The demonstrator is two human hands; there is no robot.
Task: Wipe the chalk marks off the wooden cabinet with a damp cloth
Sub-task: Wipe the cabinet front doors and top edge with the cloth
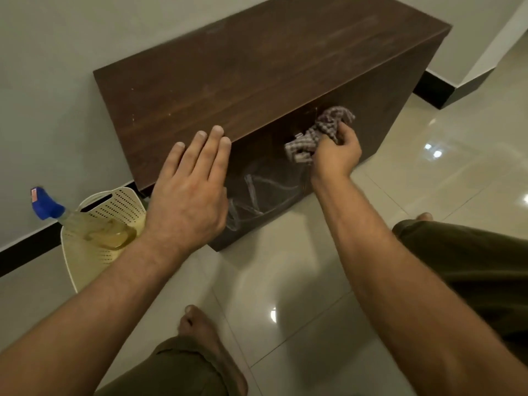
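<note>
The right hand [335, 155] grips a bunched checked cloth [320, 132] and presses it to the front of the cabinet [257, 70], high up near the top edge. The left hand [191, 192] lies flat and open, fingertips on that edge, holding nothing. Pale chalk loops [257, 192] show between and below the hands, so most wiping seems left.

Dark wooden cabinet [257, 70] against wall; faint chalk marks [257, 192] on front; crumpled checked cloth [320, 132] pressed there.
</note>
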